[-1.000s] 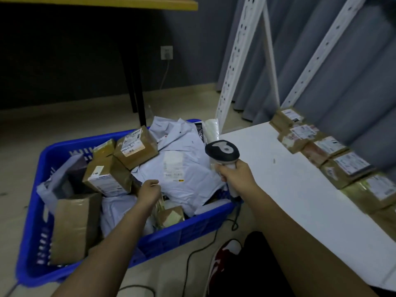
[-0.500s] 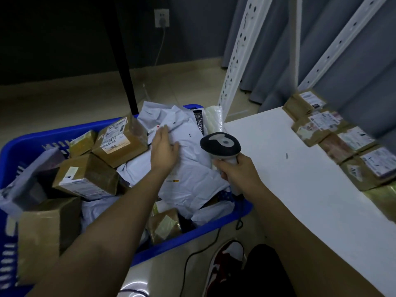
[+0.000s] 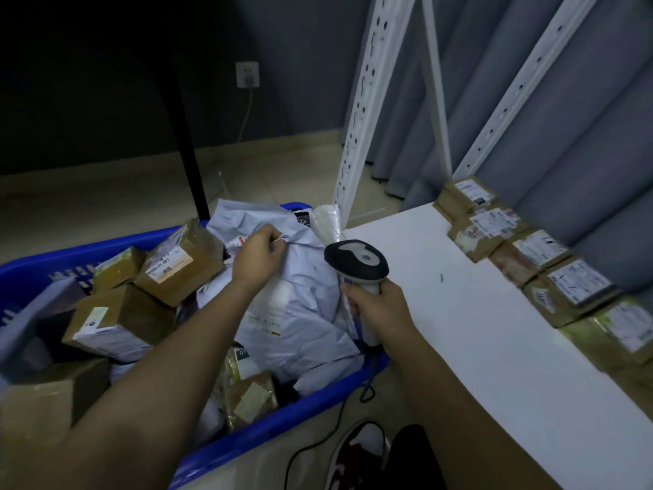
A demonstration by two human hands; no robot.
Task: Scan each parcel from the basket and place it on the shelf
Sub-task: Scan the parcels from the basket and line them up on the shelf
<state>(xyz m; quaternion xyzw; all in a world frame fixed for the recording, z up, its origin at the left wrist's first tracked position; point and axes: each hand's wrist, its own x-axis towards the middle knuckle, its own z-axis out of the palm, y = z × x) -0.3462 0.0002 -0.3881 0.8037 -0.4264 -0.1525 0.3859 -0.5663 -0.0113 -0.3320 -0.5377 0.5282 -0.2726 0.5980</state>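
A small parcel-sorting room is suggested: labelled parcels (image 3: 537, 254) are lined along a white shelf (image 3: 459, 330) on perforated uprights (image 3: 367, 97), and a blue basket (image 3: 268, 429) is heaped with packages on the tiled floor (image 3: 106, 203).

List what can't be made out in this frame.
- Head view: print on the grey mailer label, blurred.
- Labels on the shelf parcels, motion-smeared.
- Basket left end, cut by the frame edge.
- Scanner handle, hidden inside the right hand.
- Left hand fingertips, curled into the mailer.

"W008-01-001" on the label of a brown box (image 3: 180, 263) in the basket (image 3: 31, 267)
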